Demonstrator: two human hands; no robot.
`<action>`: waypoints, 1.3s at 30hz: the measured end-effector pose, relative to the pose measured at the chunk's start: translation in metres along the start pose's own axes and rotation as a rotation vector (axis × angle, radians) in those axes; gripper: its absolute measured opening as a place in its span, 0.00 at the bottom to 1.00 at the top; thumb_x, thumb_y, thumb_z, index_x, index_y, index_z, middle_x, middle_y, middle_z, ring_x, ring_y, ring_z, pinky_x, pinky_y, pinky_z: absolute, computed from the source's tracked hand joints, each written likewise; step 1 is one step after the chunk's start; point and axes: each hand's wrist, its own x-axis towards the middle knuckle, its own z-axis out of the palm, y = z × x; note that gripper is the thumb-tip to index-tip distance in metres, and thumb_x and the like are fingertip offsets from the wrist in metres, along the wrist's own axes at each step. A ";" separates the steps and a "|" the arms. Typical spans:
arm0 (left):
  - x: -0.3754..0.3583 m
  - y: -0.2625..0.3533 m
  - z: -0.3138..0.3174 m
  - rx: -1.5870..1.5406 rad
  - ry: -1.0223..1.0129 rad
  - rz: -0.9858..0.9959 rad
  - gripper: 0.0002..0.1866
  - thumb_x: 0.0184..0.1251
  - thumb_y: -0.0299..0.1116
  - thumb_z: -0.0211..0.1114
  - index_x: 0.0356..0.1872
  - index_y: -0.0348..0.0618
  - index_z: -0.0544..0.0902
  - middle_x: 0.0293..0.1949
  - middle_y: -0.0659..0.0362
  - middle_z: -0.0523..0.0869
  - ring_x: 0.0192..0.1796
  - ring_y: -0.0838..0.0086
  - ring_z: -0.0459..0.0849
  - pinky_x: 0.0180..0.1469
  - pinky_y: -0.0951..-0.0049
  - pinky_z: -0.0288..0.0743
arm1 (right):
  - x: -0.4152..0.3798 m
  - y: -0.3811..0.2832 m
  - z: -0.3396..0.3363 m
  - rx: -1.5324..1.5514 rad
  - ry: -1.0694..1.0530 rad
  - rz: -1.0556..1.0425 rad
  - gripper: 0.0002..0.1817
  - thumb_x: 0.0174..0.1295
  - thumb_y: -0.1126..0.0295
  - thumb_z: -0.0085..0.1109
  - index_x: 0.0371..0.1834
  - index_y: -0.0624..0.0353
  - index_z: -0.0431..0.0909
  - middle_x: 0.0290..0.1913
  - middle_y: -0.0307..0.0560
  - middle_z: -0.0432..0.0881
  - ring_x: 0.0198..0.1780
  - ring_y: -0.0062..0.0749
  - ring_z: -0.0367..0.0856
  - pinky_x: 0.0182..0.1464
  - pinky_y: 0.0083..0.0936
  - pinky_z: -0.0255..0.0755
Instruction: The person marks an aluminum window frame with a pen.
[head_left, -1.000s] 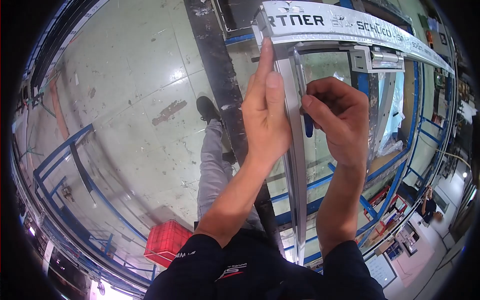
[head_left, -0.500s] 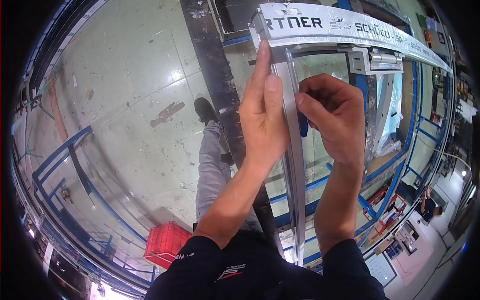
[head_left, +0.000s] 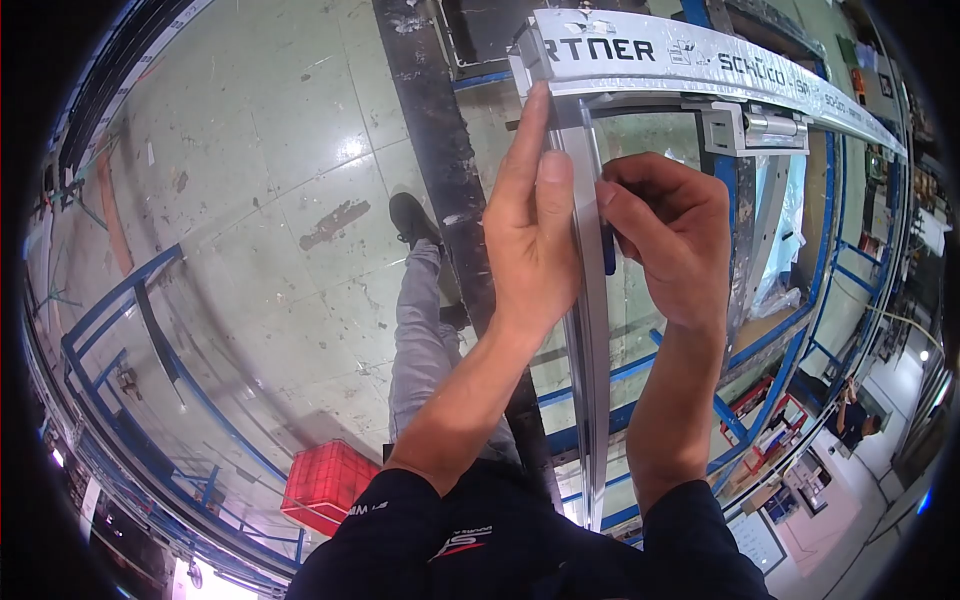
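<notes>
My left hand [head_left: 533,235] lies along the left side of a grey metal profile [head_left: 591,350], its fingers stretched up toward the corner. The forefinger tip touches just below the end of a film-wrapped white profile [head_left: 690,62] with printed lettering. On the right side of the grey profile, my right hand [head_left: 668,230] is closed in a pinch against the edge. A small dark blue object [head_left: 609,250] shows beneath its fingers; most of it is hidden, and what the fingertips grip cannot be made out. A silver hinge [head_left: 770,130] sits under the white profile.
A dark scuffed beam [head_left: 450,170] runs beside the profile. Blue metal racks [head_left: 200,385] stand at left and right. A red crate [head_left: 330,485] is on the floor at lower left. Another person [head_left: 853,420] is far off at the right, near a whiteboard [head_left: 757,540].
The camera view has shifted slightly, so the frame and hands appear a little further right. Both hands keep nearly the same places on the profile.
</notes>
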 end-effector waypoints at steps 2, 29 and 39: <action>-0.002 -0.019 0.000 -0.040 0.010 0.041 0.28 0.87 0.40 0.51 0.79 0.34 0.66 0.74 0.45 0.75 0.75 0.65 0.73 0.74 0.67 0.64 | 0.000 0.000 0.001 0.020 0.007 -0.004 0.06 0.67 0.78 0.65 0.40 0.73 0.85 0.32 0.42 0.87 0.33 0.17 0.83 0.36 0.16 0.75; 0.000 -0.001 -0.003 0.080 -0.002 -0.032 0.27 0.87 0.41 0.51 0.79 0.37 0.67 0.71 0.48 0.78 0.68 0.70 0.78 0.69 0.71 0.69 | -0.006 -0.005 0.006 0.017 0.067 -0.009 0.06 0.68 0.78 0.65 0.41 0.72 0.84 0.32 0.40 0.87 0.34 0.15 0.83 0.37 0.14 0.75; 0.001 -0.013 0.000 0.005 0.027 0.012 0.27 0.87 0.40 0.52 0.78 0.38 0.69 0.68 0.46 0.80 0.68 0.67 0.79 0.69 0.69 0.69 | -0.007 -0.006 0.009 0.017 0.081 -0.011 0.06 0.68 0.78 0.65 0.41 0.72 0.84 0.32 0.41 0.87 0.34 0.16 0.83 0.37 0.14 0.75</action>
